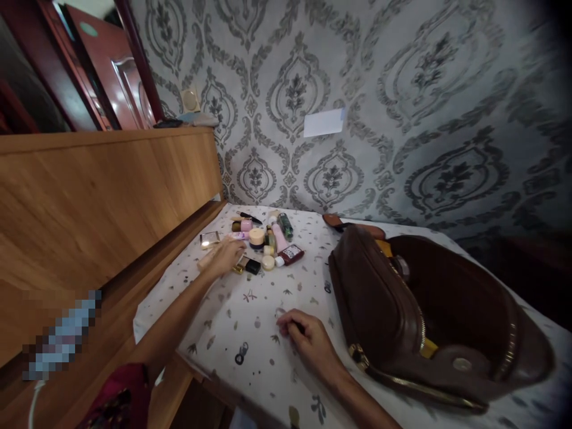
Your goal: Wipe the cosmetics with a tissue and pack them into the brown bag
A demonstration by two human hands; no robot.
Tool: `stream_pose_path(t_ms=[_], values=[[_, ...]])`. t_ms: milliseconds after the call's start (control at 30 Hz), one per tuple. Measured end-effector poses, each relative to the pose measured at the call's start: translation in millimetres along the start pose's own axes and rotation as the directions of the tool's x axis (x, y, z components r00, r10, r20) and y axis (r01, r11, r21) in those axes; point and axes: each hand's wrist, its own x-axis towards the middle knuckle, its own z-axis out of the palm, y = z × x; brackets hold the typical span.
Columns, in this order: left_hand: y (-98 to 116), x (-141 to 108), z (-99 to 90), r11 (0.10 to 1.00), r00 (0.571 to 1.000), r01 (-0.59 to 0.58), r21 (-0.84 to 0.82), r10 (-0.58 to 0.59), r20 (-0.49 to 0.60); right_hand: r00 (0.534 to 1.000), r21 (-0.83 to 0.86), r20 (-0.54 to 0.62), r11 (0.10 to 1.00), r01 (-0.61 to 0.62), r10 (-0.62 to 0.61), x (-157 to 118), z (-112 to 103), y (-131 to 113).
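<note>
My left hand (227, 255) reaches in at the left edge of a cluster of cosmetics, fingers stretched over them with no grip visible. A pale tube (207, 260) lies beside it. Around its fingertips are a round jar with a peach lid (256, 237), a black-capped bottle (252, 265) and a small cream jar (268, 263). Farther right lie a pink tube (279, 236), a dark red bottle with a white cap (291, 255) and a dark green bottle (285, 224). My right hand (308, 336) rests on the patterned sheet, fingers curled together, nothing visible in them.
A brown leather bag (375, 298) gapes open at the right, yellow material showing inside. Behind it lies a brown sandal-like item (333, 221). A wooden panel (111, 196) borders the left side; a papered wall (295, 95) stands at the back.
</note>
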Motion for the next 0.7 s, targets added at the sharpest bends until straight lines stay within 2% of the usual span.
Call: stream_pose_path(t_ms=[67,133,233,333,433,533,633,700], values=[[-12,12,-5.1,0.994,0.994,0.106,0.014,-0.106,-0.037,1.0,-0.001,0.002,1.0,0.002,-0.002,0,-1,-1],[-28,24,-13.0,0.971,0.97,0.235,0.037,-0.232,-0.074,1.0,-0.005,0.002,1.0,-0.003,0.003,1,-2,-2],[-55,37,-26.3,0.906,0.907,0.416,0.077,-0.407,-0.109,0.999,0.006,0.01,0.999,-0.042,0.042,2,-2,-3],[-81,43,-33.6,0.827,0.835,0.55,0.12,-0.542,-0.093,0.999,0.012,0.013,0.999,-0.034,0.034,2,-2,-3],[-98,45,-31.7,0.769,0.78,0.623,0.142,-0.624,-0.043,1.0,-0.01,0.017,1.0,-0.011,0.011,2,-2,-3],[-103,47,-26.5,0.737,0.746,0.661,0.14,-0.666,-0.012,1.0,-0.043,0.022,0.999,0.013,-0.012,2,-3,-2],[-102,49,-24.9,0.725,0.73,0.679,0.118,-0.683,-0.004,0.999,-0.048,0.041,0.999,-0.002,0.004,2,-3,-1],[-98,49,-26.2,0.739,0.742,0.667,0.089,-0.67,0.003,0.999,-0.049,0.046,0.999,-0.006,0.009,2,-2,-2]])
